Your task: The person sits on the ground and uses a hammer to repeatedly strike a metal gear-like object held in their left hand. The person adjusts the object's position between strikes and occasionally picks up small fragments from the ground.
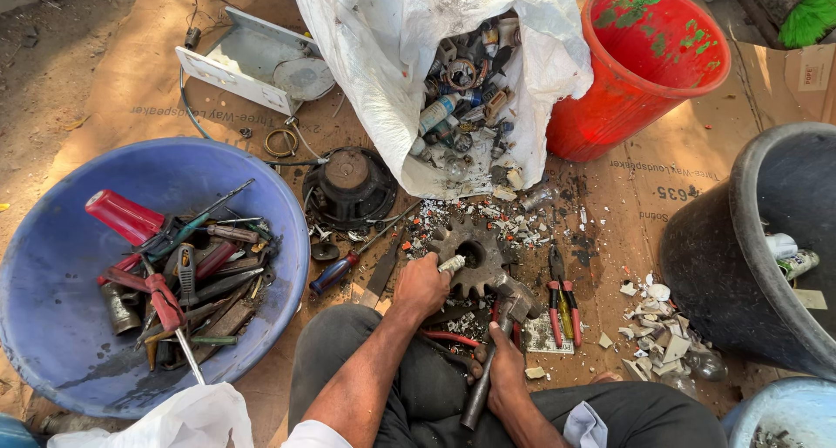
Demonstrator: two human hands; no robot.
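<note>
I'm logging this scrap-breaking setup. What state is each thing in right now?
Left hand: holds a small white part on the gear.
Right hand: grips the hammer.
Gear: flat on the cardboard.
White sack: open, full of scrap.
Blue basin: holds tools.
Red bucket: upright, seemingly empty.
Pliers: lying shut.

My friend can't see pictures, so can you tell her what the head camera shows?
A seated person's left hand holds a small pale part on a rusty gear while the right hand grips a hammer. Around them lie a blue basin of tools, a white sack of scrap, and a red bucket.
</note>
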